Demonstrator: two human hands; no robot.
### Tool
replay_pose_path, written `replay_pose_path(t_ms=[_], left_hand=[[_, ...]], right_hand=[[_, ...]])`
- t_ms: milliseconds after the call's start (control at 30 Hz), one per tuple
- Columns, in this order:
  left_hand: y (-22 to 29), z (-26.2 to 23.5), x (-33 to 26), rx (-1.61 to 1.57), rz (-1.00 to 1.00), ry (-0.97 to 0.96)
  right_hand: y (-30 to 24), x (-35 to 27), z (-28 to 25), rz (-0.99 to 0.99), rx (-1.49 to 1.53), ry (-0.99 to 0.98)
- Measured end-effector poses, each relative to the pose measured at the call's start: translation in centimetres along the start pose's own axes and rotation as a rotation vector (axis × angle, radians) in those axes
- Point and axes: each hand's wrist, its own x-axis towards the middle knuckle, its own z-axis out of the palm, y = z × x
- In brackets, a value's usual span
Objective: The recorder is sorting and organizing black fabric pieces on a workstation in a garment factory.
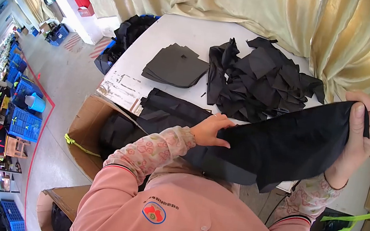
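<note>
One broad black fabric panel (298, 144) hangs over the flat white tabletop's (158, 35) near side, its right end gripped by the right hand (360, 125), the thumb-spread left hand (211, 130) at its left end, grip unclear.

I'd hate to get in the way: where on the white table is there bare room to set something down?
The white table is bare behind the stack of dark sheets, towards the curtain, and left of that stack, by the worn corner. The right is crowded by the heap of black pieces, the front by the black cloth in the right hand.
</note>
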Motion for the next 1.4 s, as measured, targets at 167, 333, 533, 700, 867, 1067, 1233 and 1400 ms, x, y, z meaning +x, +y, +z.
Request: replay_pose_path(t_ms=[167,333,533,700,867,1067,1233,1400], left_hand=[[-1.6,1.8,-0.1,0.071,0.125,0.178],[-2.5,-5.4,-1.2,-0.07,-0.174,-0.166],[-2.4,-20.1,-6.8,-0.067,-0.591,-0.299],[-3.9,-21.6,-7.7,0.09,-0.696,-0.449],[-8.8,-18.3,-7.1,0.397,-0.654,-0.468],[-12.8,-16.7,-6.2,0.425,-0.685,-0.41],[-13.1,-15.8,-5.0,0.468,-0.712,-0.451],[-14.5,-17.7,-7.2,0.454,-0.747,-0.371]], right_hand=[[-0.6,-0.2,-1.5,-0.02,-0.159,0.06],[0.7,-1.0,-6.4,0.002,-0.33,0.12],[7.8,-8.0,-10.6,0.527,-0.334,-0.236],[16.7,-17.2,-10.2,0.746,-0.268,-0.318],[21.5,-20.3,-9.2,0.576,-0.466,-0.242],[21.1,-19.3,-6.9,0.184,-0.92,-0.268],[18.0,-18.7,-0.3,-0.096,-0.809,-0.755],[21.1,-21.7,0.3,-0.01,-0.778,-1.005]])
